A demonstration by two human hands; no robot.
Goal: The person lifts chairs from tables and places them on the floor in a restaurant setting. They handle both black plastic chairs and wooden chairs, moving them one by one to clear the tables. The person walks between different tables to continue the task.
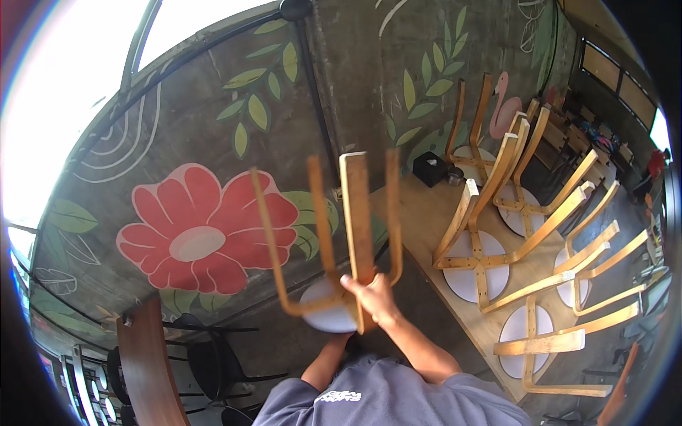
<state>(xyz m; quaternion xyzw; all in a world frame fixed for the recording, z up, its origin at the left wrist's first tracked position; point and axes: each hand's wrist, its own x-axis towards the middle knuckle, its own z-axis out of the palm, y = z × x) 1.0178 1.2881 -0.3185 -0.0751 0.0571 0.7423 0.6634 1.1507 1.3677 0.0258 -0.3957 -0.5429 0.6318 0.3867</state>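
Note:
An upside-down stool [354, 213] with bent wooden legs and a round white seat [327, 306] is held up in front of me. My right hand [375, 298] grips one of its legs low down, near the bend. My left forearm [326, 359] reaches under the seat; the left hand itself is hidden behind the seat. To the right, several similar stools [476, 266] rest upside down on a light wooden table [426, 234], legs pointing up and outward.
A black tissue box [430, 169] and a small round metal container [454, 175] sit at the table's far end. At the lower left are a brown tabletop [146, 362] and black chairs [213, 359]. A painted concrete wall [351, 80] rises ahead. A person in red [658, 162] is at the far right.

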